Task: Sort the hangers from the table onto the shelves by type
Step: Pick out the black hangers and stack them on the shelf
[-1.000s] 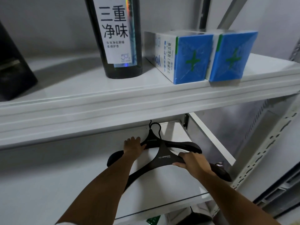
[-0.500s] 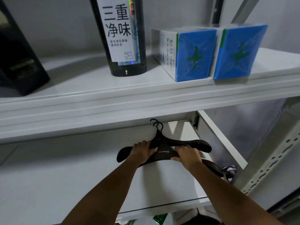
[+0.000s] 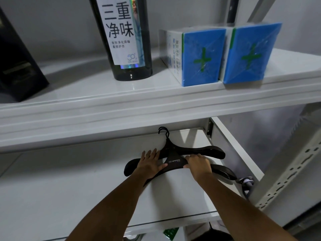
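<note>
Hangers [image 3: 173,161] on lower shelf [image 3: 69,188]; bottle [image 3: 128,40] and blue boxes [image 3: 203,56] on upper shelf [image 3: 86,94].

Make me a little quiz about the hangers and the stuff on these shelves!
1. True or false: the hangers lie on the lower shelf.
2. How many blue boxes stand on the upper shelf? A) one B) two C) three
3. Which hand rests flat on the hangers, fingers straight: the left hand or the right hand?

Key: 1 true. 2 B. 3 the left hand; the right hand's fingers curl on the hangers.
</note>
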Demonstrator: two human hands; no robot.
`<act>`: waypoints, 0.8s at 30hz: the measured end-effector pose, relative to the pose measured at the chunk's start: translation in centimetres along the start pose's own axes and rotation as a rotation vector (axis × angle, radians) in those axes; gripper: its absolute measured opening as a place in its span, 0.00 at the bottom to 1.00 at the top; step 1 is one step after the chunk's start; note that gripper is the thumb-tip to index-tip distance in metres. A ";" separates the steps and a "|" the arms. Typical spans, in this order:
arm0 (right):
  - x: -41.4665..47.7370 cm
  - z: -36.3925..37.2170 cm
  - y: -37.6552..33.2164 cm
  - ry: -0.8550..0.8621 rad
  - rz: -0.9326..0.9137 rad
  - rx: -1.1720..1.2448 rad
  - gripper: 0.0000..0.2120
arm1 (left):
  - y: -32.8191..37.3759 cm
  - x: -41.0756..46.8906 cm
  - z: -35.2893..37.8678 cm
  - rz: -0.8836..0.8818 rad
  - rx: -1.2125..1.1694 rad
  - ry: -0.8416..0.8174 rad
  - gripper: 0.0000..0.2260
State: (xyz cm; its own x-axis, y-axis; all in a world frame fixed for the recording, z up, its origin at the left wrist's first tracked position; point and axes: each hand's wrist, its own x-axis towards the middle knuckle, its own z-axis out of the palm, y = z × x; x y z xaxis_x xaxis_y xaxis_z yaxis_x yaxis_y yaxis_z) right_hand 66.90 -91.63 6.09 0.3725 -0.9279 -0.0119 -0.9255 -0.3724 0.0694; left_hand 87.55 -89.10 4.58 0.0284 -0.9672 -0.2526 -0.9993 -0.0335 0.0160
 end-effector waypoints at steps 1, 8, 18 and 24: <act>0.0 0.0 0.0 -0.003 0.004 0.003 0.20 | -0.1 0.0 -0.1 0.006 0.008 -0.005 0.34; 0.0 -0.9 -0.5 -0.057 0.002 0.038 0.25 | -0.2 -0.2 -0.7 0.049 0.023 0.026 0.32; -2.2 -6.4 -1.8 0.172 0.093 0.030 0.24 | 0.0 -1.1 -5.8 0.192 -0.020 0.376 0.27; -6.3 -10.6 -3.3 0.240 0.182 0.007 0.20 | 0.8 -3.5 -9.8 0.349 -0.087 0.430 0.24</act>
State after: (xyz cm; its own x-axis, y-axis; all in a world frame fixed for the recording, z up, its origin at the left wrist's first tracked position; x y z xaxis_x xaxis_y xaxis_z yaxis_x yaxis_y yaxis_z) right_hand 68.31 -84.45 16.49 0.2053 -0.9497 0.2365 -0.9787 -0.2011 0.0420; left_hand 86.88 -88.19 15.00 -0.2785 -0.9395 0.1994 -0.9460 0.3042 0.1121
